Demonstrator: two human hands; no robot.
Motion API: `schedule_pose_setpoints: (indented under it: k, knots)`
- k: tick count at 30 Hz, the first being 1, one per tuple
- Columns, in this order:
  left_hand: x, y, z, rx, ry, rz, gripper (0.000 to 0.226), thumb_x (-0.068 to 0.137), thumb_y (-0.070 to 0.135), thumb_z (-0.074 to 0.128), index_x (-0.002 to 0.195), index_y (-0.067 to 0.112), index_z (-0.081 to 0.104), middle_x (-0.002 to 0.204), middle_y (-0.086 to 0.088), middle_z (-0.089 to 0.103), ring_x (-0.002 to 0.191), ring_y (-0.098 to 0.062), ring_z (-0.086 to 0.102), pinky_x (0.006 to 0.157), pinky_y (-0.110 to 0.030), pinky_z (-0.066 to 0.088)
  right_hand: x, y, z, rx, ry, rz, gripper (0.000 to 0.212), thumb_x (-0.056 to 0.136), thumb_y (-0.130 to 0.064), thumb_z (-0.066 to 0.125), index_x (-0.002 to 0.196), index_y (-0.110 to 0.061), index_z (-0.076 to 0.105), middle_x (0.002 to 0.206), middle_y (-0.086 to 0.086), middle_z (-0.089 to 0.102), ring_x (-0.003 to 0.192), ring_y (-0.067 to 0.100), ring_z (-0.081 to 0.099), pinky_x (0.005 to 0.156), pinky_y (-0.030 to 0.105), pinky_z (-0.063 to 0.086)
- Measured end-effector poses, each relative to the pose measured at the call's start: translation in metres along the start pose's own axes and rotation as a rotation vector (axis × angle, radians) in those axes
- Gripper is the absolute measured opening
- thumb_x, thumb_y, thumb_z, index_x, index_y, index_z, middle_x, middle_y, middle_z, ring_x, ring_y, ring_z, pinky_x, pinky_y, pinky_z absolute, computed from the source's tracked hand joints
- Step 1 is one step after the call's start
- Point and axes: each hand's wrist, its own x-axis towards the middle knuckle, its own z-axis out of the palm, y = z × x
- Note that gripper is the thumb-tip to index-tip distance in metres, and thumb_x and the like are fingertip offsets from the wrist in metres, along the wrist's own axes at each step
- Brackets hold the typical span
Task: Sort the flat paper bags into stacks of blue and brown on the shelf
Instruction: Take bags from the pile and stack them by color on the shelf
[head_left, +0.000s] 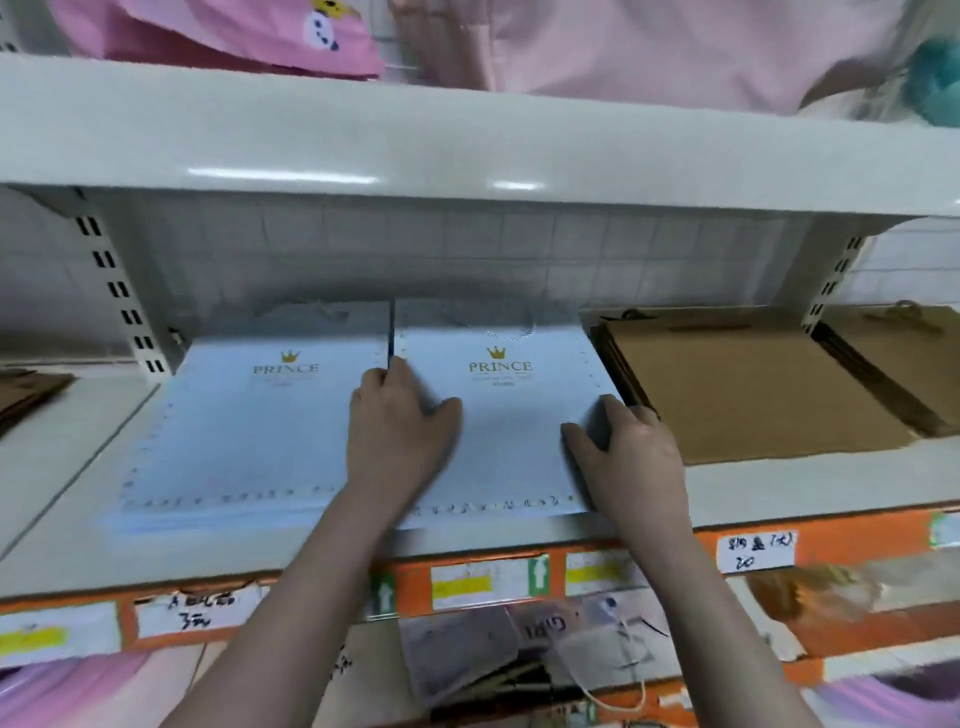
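**Both hands on the right blue pile**

From the head camera, two piles of pale blue bags lie flat side by side on the white shelf (779, 483), each printed with a gold crown and "PRINCE". The left blue pile (244, 431) touches the right blue pile (511, 415) along its edge. Just right of them sits a brown pile (753, 384), and another brown pile (898, 353) lies beyond the upright.

The left hand (397, 431) grips the left edge of the right blue pile, thumb spread on top, fingers curled down into the seam between the piles. The right hand (626, 447) grips its right edge, thumb on top, fingers wrapped over the side beside the brown pile.

Pink bags (234, 31) hang over the shelf above.
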Motion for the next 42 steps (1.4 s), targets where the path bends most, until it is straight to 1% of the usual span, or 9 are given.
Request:
schedule_pose_setpoints:
  k: [6, 11, 14, 18, 24, 29, 35, 38, 42]
  knots:
    - [0.003, 0.009, 0.031, 0.043, 0.014, -0.033, 0.032, 0.083, 0.031, 0.062, 0.084, 0.004, 0.044, 0.090, -0.008, 0.048, 0.086, -0.026, 0.044, 0.068, -0.031, 0.032, 0.017, 0.028, 0.006, 0.035, -0.095, -0.031, 0.021, 0.088, -0.026, 0.055, 0.082, -0.009, 0.044, 0.086, 0.011, 0.048, 0.088, 0.029, 0.043, 0.075, 0.035, 0.028]
    - [0.003, 0.010, 0.044, 0.102, 0.002, -0.031, 0.033, 0.087, 0.033, 0.060, 0.092, 0.004, 0.047, 0.094, -0.008, 0.050, 0.084, -0.025, 0.049, 0.065, -0.030, 0.034, 0.026, 0.036, 0.009, -0.057, -0.133, -0.057, 0.031, 0.094, -0.033, 0.049, 0.107, -0.005, 0.054, 0.109, 0.012, 0.055, 0.098, 0.029, 0.044, 0.084, 0.034, 0.029]
    - [0.007, 0.009, 0.049, 0.110, -0.031, -0.046, 0.035, 0.089, 0.034, 0.058, 0.101, 0.003, 0.047, 0.107, -0.010, 0.051, 0.085, -0.025, 0.050, 0.066, -0.030, 0.037, 0.029, 0.037, 0.010, -0.117, -0.150, -0.058, 0.035, 0.095, -0.036, 0.046, 0.114, -0.007, 0.054, 0.114, 0.010, 0.055, 0.102, 0.028, 0.046, 0.087, 0.033, 0.032]
    - [0.016, 0.011, 0.061, 0.097, -0.094, -0.080, 0.058, 0.089, 0.035, 0.058, 0.130, -0.003, 0.039, 0.140, -0.016, 0.039, 0.112, -0.033, 0.050, 0.085, -0.035, 0.044, 0.036, 0.041, 0.012, 0.006, -0.214, -0.005, 0.033, 0.096, -0.030, 0.047, 0.117, -0.004, 0.050, 0.118, 0.011, 0.050, 0.102, 0.027, 0.050, 0.082, 0.033, 0.041]
    - [0.023, 0.013, 0.069, 0.147, -0.093, -0.105, 0.059, 0.090, 0.036, 0.056, 0.130, -0.004, 0.038, 0.144, -0.016, 0.035, 0.117, -0.035, 0.047, 0.089, -0.036, 0.041, 0.049, 0.045, 0.017, 0.041, -0.287, 0.018, 0.038, 0.098, -0.030, 0.044, 0.125, -0.004, 0.043, 0.127, 0.011, 0.042, 0.099, 0.029, 0.054, 0.072, 0.031, 0.040]
    - [0.018, 0.018, 0.061, 0.272, 0.011, -0.043, 0.059, 0.090, 0.043, 0.055, 0.127, -0.002, 0.043, 0.138, -0.018, 0.041, 0.124, -0.035, 0.040, 0.102, -0.044, 0.037, 0.044, 0.048, 0.018, -0.101, -0.192, -0.050, 0.049, 0.097, -0.036, 0.041, 0.134, -0.004, 0.039, 0.128, 0.012, 0.044, 0.117, 0.028, 0.042, 0.093, 0.037, 0.038]
    - [-0.008, 0.015, 0.034, 0.411, 0.167, 0.059, 0.066, 0.091, 0.039, 0.055, 0.140, 0.001, 0.035, 0.147, -0.015, 0.034, 0.135, -0.030, 0.029, 0.107, -0.036, 0.027, 0.025, 0.020, 0.015, -0.138, -0.197, -0.182, 0.056, 0.100, -0.035, 0.034, 0.146, -0.005, 0.025, 0.147, 0.012, 0.031, 0.138, 0.027, 0.022, 0.112, 0.036, 0.019]
    - [-0.020, 0.000, 0.010, 0.441, 0.197, 0.053, 0.066, 0.091, 0.037, 0.054, 0.141, -0.002, 0.034, 0.150, -0.019, 0.030, 0.140, -0.031, 0.023, 0.113, -0.035, 0.019, 0.010, -0.003, 0.018, -0.129, -0.243, -0.232, 0.058, 0.101, -0.037, 0.030, 0.149, -0.006, 0.017, 0.153, 0.011, 0.021, 0.143, 0.027, 0.013, 0.116, 0.035, 0.010]
    - [-0.036, -0.035, -0.038, 0.450, 0.251, 0.002, 0.065, 0.091, 0.034, 0.056, 0.141, -0.002, 0.034, 0.151, -0.020, 0.027, 0.143, -0.031, 0.019, 0.115, -0.033, 0.012, -0.017, -0.043, 0.027, -0.102, -0.273, -0.295, 0.060, 0.100, -0.039, 0.033, 0.148, -0.006, 0.020, 0.153, 0.012, 0.024, 0.143, 0.028, 0.015, 0.116, 0.034, 0.010]
